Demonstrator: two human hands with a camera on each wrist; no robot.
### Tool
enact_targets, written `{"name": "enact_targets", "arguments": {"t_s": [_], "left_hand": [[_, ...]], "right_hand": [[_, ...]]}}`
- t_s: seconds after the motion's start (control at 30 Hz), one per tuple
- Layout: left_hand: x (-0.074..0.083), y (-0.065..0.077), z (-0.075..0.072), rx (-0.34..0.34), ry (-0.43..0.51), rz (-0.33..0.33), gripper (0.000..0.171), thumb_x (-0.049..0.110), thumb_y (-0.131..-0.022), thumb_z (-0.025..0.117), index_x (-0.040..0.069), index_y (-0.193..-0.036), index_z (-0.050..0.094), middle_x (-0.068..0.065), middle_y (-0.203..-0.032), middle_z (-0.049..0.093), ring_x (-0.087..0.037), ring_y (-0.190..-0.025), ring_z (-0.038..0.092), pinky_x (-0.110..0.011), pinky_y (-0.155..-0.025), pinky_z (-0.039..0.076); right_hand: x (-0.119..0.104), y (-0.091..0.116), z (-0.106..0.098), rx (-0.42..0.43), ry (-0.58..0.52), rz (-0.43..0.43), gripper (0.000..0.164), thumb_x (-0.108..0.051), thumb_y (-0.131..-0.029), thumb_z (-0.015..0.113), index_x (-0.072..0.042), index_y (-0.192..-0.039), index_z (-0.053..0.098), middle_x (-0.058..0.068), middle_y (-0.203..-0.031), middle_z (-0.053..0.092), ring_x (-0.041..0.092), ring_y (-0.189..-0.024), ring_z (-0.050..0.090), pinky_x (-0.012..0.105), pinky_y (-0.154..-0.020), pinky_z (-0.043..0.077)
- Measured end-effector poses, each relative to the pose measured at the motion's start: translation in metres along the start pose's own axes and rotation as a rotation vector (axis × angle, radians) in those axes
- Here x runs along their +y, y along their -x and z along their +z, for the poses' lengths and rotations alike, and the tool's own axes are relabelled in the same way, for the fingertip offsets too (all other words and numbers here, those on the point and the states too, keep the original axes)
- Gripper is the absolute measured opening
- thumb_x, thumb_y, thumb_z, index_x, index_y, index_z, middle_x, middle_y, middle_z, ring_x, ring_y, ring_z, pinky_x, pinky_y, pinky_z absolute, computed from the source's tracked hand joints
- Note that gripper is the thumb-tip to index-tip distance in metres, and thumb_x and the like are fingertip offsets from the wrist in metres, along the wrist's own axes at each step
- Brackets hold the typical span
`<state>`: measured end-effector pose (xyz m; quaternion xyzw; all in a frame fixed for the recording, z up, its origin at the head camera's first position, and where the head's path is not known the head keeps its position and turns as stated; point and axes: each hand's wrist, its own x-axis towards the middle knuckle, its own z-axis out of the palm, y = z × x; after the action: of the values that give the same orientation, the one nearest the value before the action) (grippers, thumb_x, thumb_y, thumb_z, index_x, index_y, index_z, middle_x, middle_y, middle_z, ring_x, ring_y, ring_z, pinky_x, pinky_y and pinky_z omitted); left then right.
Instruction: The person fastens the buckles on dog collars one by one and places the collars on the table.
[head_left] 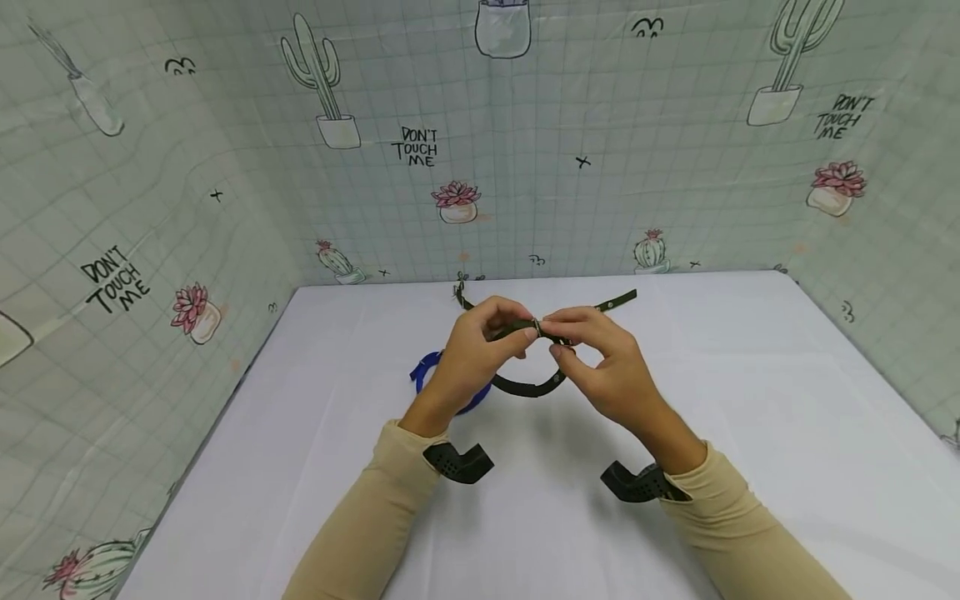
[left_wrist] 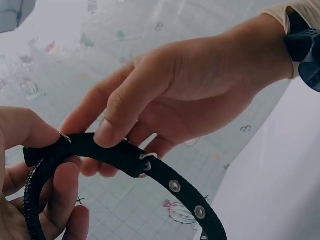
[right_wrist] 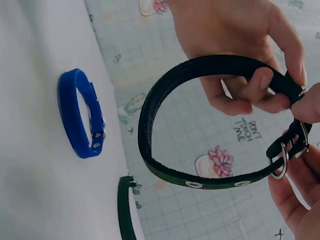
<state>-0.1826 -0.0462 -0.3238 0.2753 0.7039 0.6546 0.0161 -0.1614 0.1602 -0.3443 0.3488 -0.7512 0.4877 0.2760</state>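
A dark collar (head_left: 528, 389) with metal eyelets is bent into a loop between both hands. My left hand (head_left: 480, 343) pinches the strap near its buckle (right_wrist: 301, 134). Thumb and fingers of my right hand (head_left: 609, 367) pinch it just beside the left fingertips. A metal D-ring (right_wrist: 284, 162) hangs by the buckle, and the eyelet (left_wrist: 174, 186) row runs along the lower part of the loop. The loop is held up above the table, its sewn inner side showing in the left wrist view.
On the white table (head_left: 337, 500), a closed blue collar (right_wrist: 70, 117) lies behind my left wrist. A green strap (head_left: 621, 301) lies farther back, its middle hidden by the hands. Cloth with cactus drawings (head_left: 525, 142) rises at the back and sides.
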Motion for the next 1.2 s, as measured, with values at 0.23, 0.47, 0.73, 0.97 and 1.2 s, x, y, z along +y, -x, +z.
{"name": "enact_targets", "arguments": {"t_s": [0.23,0.47,0.73,0.97,1.2], "left_hand": [[-0.007,-0.003,-0.002,0.062,0.100,-0.029,0.022,0.015,-0.100,0.062,0.001,-0.117,0.062,-0.012,-0.099,0.067,-0.021,-0.077,0.061,-0.038,-0.085,0.052],[-0.015,-0.009,-0.005,0.208,0.319,-0.105,0.017,0.008,-0.100,0.060,-0.002,-0.115,0.061,-0.010,-0.096,0.068,-0.014,-0.075,0.063,-0.026,-0.079,0.055],[-0.025,-0.011,-0.011,0.187,0.308,-0.218,0.021,0.007,-0.102,0.056,-0.003,-0.121,0.058,-0.010,-0.100,0.065,-0.013,-0.078,0.065,-0.030,-0.086,0.056],[-0.042,-0.007,-0.024,0.037,-0.245,-0.353,0.039,0.024,-0.101,0.063,0.013,-0.138,0.058,-0.008,-0.114,0.062,-0.030,-0.097,0.067,-0.037,-0.083,0.056],[-0.055,-0.011,-0.019,-0.073,-0.611,-0.379,0.042,0.027,-0.101,0.061,0.013,-0.140,0.060,-0.004,-0.107,0.069,-0.015,-0.071,0.067,-0.030,-0.063,0.051]], "right_hand": [[0.012,0.005,0.001,0.020,0.069,0.137,0.043,0.003,-0.088,0.073,-0.005,-0.129,0.065,0.007,-0.116,0.065,0.020,-0.098,0.064,0.025,-0.080,0.053],[0.021,0.013,-0.002,-0.059,0.094,0.444,0.035,-0.020,-0.094,0.072,-0.009,-0.127,0.063,0.005,-0.101,0.068,0.017,-0.084,0.065,0.026,-0.070,0.052],[0.037,0.017,0.006,-0.049,-0.004,0.600,0.025,-0.017,-0.097,0.068,0.000,-0.115,0.067,0.012,-0.092,0.072,0.022,-0.068,0.066,0.026,-0.058,0.052],[0.056,0.024,0.007,0.011,-0.082,0.736,0.028,-0.028,-0.098,0.068,-0.002,-0.109,0.067,0.021,-0.093,0.072,0.017,-0.058,0.058,0.026,-0.051,0.050],[0.068,0.031,0.007,-0.003,-0.100,0.889,0.032,-0.030,-0.098,0.067,-0.001,-0.110,0.065,0.026,-0.101,0.069,0.013,-0.057,0.056,0.026,-0.053,0.052]]}}
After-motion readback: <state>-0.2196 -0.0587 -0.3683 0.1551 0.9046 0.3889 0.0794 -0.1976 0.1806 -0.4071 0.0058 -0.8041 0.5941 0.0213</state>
